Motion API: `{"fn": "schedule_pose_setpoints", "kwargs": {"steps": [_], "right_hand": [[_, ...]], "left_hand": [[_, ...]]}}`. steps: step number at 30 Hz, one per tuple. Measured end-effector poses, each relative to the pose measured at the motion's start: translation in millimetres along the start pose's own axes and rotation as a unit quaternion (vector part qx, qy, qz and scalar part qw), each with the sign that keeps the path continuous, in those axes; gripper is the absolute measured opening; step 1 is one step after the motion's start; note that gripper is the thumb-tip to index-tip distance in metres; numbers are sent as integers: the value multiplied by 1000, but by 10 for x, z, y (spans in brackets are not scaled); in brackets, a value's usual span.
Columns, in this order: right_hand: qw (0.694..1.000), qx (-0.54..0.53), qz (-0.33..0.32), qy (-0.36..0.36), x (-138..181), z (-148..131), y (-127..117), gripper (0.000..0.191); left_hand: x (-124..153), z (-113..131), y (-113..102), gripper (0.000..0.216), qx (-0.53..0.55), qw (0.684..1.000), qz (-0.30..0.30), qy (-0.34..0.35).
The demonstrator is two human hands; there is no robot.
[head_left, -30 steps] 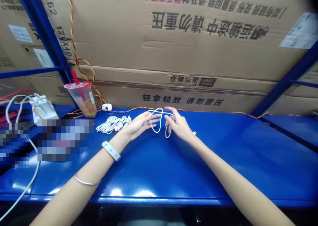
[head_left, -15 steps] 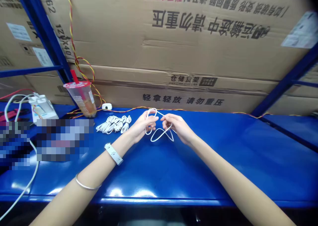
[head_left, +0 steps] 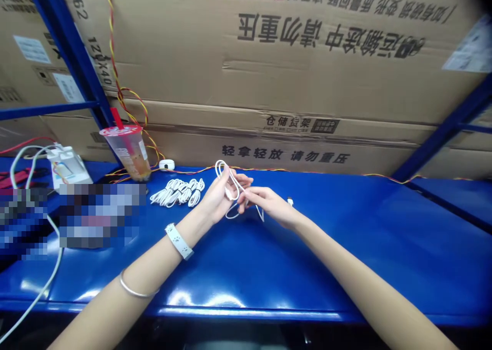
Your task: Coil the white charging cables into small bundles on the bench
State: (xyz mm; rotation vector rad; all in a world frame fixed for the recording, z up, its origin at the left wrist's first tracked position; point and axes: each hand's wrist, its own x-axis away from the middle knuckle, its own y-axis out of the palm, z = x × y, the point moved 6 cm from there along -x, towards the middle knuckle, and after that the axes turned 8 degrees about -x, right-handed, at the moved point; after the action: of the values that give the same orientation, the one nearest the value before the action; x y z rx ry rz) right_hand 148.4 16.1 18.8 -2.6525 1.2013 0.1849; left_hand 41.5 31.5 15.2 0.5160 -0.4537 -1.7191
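Observation:
A white cable [head_left: 219, 164] is looped around the thumb and palm of my left hand [head_left: 221, 193], whose thumb presses on it while the other fingers reach out to the right. My right hand [head_left: 269, 204] pinches the same cable close to the left fingertips. Below the hands a loose loop of it hangs over the blue surface. A small white connector end [head_left: 290, 201] shows just beyond my right hand. Left of my left hand lie several coiled white cables [head_left: 179, 192] with dark ties, side by side.
On the blue shelf [head_left: 246, 268] stands a drink cup [head_left: 128, 152] with a red straw, near a small white case [head_left: 166, 164]. A white charger block [head_left: 69, 168] with cords sits at left. Cardboard boxes [head_left: 269, 83] and twisted red-yellow wire [head_left: 112, 42] line the back.
My left hand has turned palm up with its fingers more stretched. My right hand has come left and lower towards it, drawing the cable around. The connector end has come into view.

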Motion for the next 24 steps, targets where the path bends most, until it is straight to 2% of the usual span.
{"fn": "schedule_pose_setpoints", "kwargs": {"steps": [3, 6, 10, 13, 17, 19, 22, 24], "right_hand": [[993, 106, -57, -17, 27, -41, 96, 28], [966, 237, -99, -37, 59, -58, 213, 23], [907, 405, -73, -85, 57, -46, 249, 26], [883, 455, -38, -106, 55, -49, 209, 25], [877, 468, -29, -104, 75, -84, 218, 27], [892, 438, -41, -105, 89, -115, 267, 25], [919, 377, -62, -96, 102, -142, 321, 25], [921, 377, -58, -74, 96, -129, 295, 26]], "left_hand": [[5, 91, 8, 38, 17, 1000, 6, 9], [38, 152, 37, 36, 12, 1000, -13, 10], [103, 168, 113, 30, -18, 998, -58, -6], [116, 184, 92, 17, -20, 999, -40, 0], [98, 154, 46, 14, 5, 1000, -23, -20], [85, 130, 27, 14, 11, 999, -20, -33], [56, 151, 2, 13, 0, 1000, -27, -13], [28, 189, -18, 12, -8, 999, -36, 10]]}}
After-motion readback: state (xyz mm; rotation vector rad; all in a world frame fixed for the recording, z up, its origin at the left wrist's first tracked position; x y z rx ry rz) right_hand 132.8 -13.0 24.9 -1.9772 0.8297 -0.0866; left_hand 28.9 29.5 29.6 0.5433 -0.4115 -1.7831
